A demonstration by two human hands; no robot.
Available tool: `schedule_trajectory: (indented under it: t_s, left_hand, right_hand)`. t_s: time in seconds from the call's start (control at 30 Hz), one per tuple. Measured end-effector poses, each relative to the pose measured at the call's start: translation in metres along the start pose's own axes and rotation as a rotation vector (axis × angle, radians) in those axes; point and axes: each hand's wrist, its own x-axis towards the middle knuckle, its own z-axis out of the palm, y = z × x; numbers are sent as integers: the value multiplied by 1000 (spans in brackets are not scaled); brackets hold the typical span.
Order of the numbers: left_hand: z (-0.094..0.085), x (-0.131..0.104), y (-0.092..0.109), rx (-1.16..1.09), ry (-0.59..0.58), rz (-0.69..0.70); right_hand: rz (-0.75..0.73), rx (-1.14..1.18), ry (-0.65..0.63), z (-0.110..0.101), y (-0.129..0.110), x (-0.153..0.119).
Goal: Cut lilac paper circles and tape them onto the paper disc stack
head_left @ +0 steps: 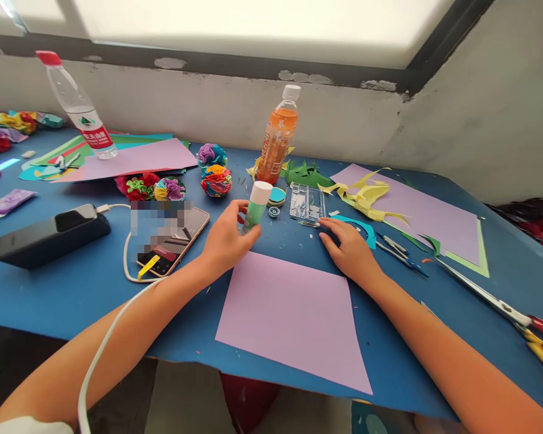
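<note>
My left hand (228, 236) is closed round a glue stick (256, 208) with a white cap and green body, held upright just beyond a sheet of lilac paper (294, 316). To its right, my right hand (348, 248) lies low on the table with the fingers stretched out and the thumb a little apart. Its fingertips are at small thin metal pieces (308, 223) by a clear plastic case (306, 202). Close to that hand are a turquoise paper piece (364, 230) and a blue-and-silver compass (402, 258). A small round lid (274, 211) sits between the hands.
Behind stand an orange drink bottle (278, 141) and a water bottle (84, 114). Paper flower balls (216, 181), a phone (187, 238) and a black power bank (52, 235) are at left. Large scissors (502, 306) lie at right, near yellow paper scraps (368, 196). A white cable crosses my left arm.
</note>
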Motion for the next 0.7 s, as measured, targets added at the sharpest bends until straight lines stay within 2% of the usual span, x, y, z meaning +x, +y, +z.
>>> schedule_trajectory:
  t_s: [0.1, 0.2, 0.33, 0.47, 0.57, 0.7]
  left_hand:
    - [-3, 1, 1, 10, 19, -44]
    - [-6, 2, 0, 55, -22, -77]
    - [-6, 2, -3, 121, -31, -20]
    - [-5, 0, -1, 149, -40, -21]
    - [-5, -4, 4, 206, -76, -83]
    - [-7, -8, 12, 340, -162, -110]
  right_hand:
    - [-5, -4, -10, -2, -3, -3]
    - [-77, 31, -75, -8, -20, -10]
    - [-231, 131, -247, -16, -44, -21]
    - [-281, 212, -271, -17, -53, -27]
    - [-265, 231, -283, -15, -52, -28]
    - [-113, 141, -229, -26, -40, -23]
